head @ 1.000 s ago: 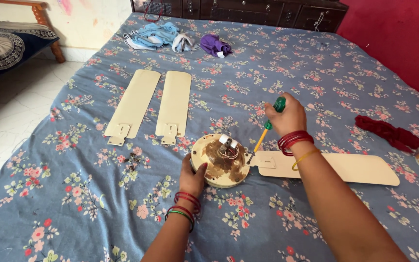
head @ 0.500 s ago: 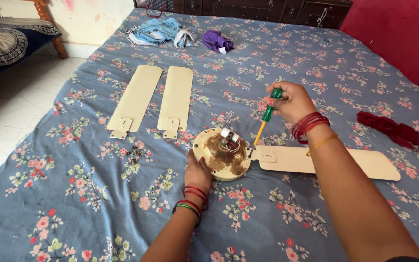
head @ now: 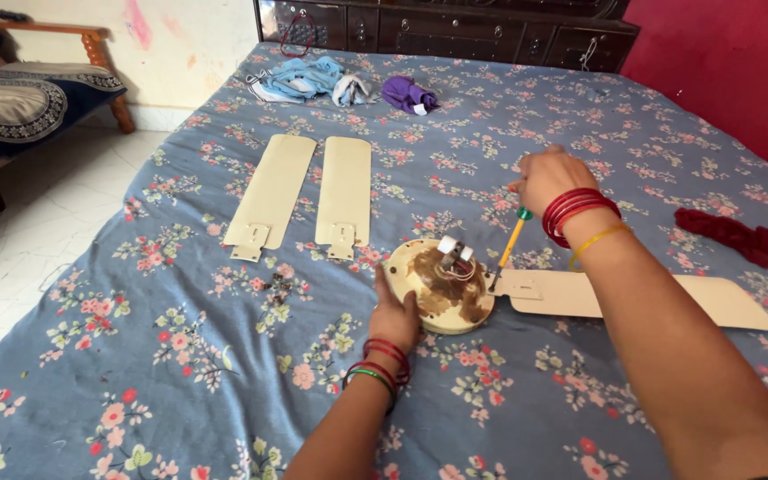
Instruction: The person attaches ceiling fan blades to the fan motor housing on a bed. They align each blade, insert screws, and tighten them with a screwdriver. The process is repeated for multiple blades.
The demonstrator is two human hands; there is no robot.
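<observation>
right hand (head: 551,178) now hiding screwdriver (head: 510,242) handle

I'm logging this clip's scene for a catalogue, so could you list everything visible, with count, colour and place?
Fan motor hub: one, cream and brown, centre of the bed.
Attached fan blade: one, cream, running right from the hub.
Loose fan blades: two, cream, side by side left of centre.
Screwdriver: one, yellow shaft with green handle, tip where blade meets hub.
Small screws: a few, dark, below the loose blades.
Bedsheet: one, blue with flowers.
Clothes: a few, blue, white and purple, far end of the bed.
Red cloth: one, right edge.
Dark wooden cabinet: one, behind the bed.
Left hand: on the hub's rim.
Right hand: gripping the screwdriver.
</observation>
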